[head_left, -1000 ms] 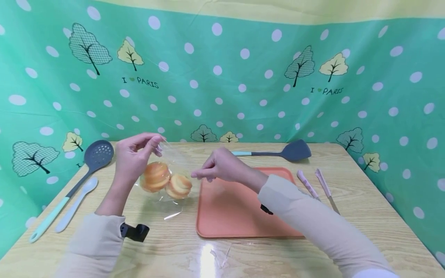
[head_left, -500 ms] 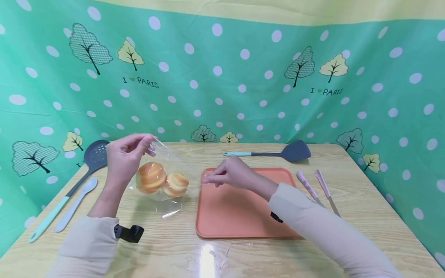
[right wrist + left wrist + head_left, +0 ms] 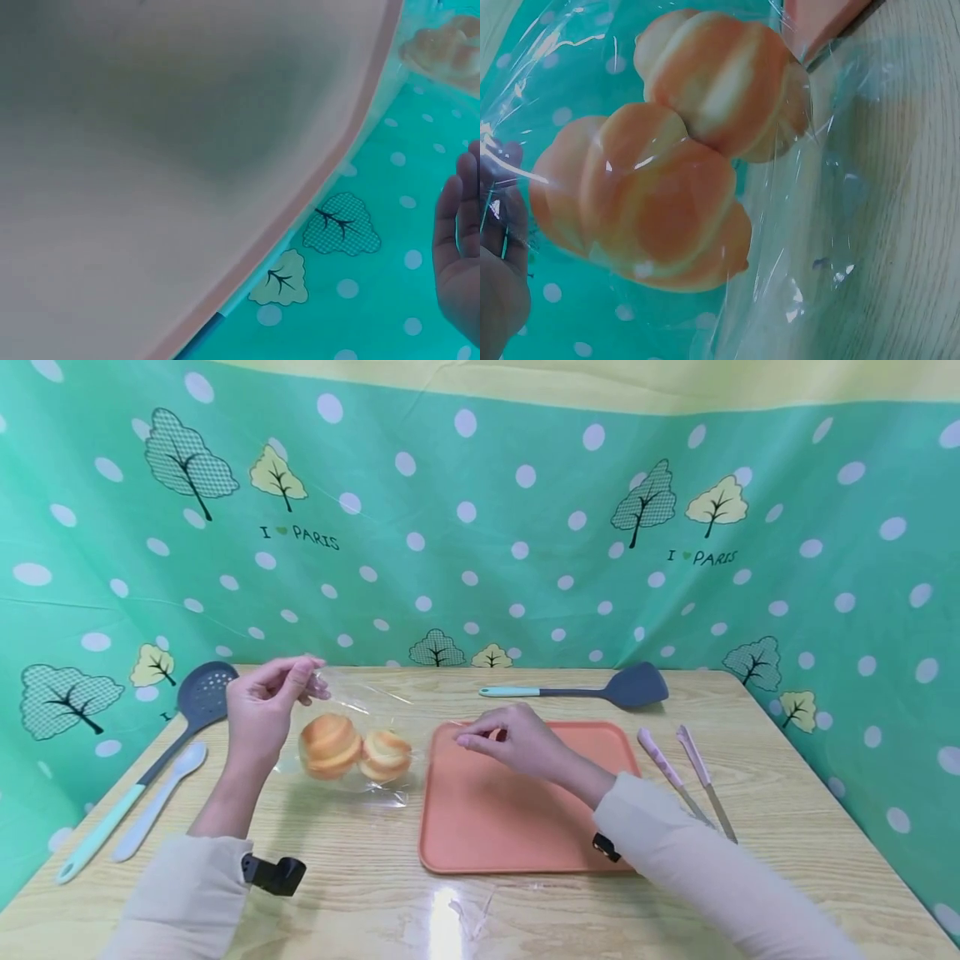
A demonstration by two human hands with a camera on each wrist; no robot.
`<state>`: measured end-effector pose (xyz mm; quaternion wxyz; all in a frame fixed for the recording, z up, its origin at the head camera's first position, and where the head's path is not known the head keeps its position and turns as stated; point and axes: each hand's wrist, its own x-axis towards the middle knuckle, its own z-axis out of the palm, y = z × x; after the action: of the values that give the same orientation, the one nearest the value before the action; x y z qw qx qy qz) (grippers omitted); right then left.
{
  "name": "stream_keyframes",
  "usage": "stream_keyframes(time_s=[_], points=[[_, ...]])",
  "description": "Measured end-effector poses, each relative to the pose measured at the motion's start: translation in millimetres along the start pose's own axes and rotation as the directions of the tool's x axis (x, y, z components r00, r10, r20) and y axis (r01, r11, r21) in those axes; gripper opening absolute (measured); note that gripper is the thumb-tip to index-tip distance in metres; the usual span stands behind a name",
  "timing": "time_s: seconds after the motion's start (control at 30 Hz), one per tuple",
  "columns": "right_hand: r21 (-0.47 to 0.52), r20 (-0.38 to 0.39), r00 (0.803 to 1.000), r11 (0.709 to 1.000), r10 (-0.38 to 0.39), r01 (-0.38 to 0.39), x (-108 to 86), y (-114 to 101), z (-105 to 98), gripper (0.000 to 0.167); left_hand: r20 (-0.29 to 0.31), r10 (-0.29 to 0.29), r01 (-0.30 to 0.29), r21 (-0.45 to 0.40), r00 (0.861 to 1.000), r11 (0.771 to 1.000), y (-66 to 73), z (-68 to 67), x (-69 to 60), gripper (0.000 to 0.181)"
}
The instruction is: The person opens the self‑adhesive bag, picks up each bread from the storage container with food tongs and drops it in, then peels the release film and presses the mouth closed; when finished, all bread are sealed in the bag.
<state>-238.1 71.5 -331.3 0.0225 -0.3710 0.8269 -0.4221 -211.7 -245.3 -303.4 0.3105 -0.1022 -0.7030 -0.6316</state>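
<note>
A clear plastic bag (image 3: 388, 797) hangs above the table, with two swirled bread rolls inside. The larger roll (image 3: 330, 746) is on the left and touches the smaller roll (image 3: 385, 755). My left hand (image 3: 264, 706) pinches the bag's upper left edge between thumb and fingers. At the opposite side, over the tray, my right hand (image 3: 516, 740) pinches the bag's stretched right edge. Close up in the left wrist view, the larger roll (image 3: 645, 202) and the smaller roll (image 3: 724, 82) show through shiny film, with part of my left hand (image 3: 502, 262) at the edge.
A pink tray (image 3: 525, 831) lies under my right hand. Left are a slotted skimmer (image 3: 206, 693) and a pale spoon (image 3: 161, 806). A turner (image 3: 633, 686) lies behind the tray; two pink-handled utensils (image 3: 678, 768) lie right. A scrap of clear film (image 3: 474, 914) sits near the front.
My right hand has moved right and slightly down, pulling the bag's edge over the tray. My left hand has shifted a little left, and the bag is spread wider.
</note>
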Motion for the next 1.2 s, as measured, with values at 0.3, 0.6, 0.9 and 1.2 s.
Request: stream_keyframes(time_s=[0.3,0.6,0.9,1.2], points=[[0.123,-0.089,0.992,0.989,0.089,-0.078,0.7,-6.4,1.3,0.019,-0.011,-0.042,0.041,-0.078,0.999,0.996,-10.4,-14.2,-3.7,0.019],[0.159,-0.105,0.991,0.985,0.086,-0.069,7.3,-19.4,7.0,0.022,0.050,-0.022,0.035,-0.259,0.998,0.965,-16.9,-35.3,-7.2,0.018],[0.366,0.045,0.994,0.924,0.098,-0.108,1.8,-34.7,15.9,0.020,0.241,-0.076,0.137,-0.245,0.967,0.960,-13.0,-62.5,-10.0,0.022],[0.375,0.130,0.970,0.895,0.208,-0.242,12.5,-35.0,29.0,0.021,0.333,-0.403,0.428,-0.001,0.853,0.904,-36.2,-74.4,-6.5,0.020]])
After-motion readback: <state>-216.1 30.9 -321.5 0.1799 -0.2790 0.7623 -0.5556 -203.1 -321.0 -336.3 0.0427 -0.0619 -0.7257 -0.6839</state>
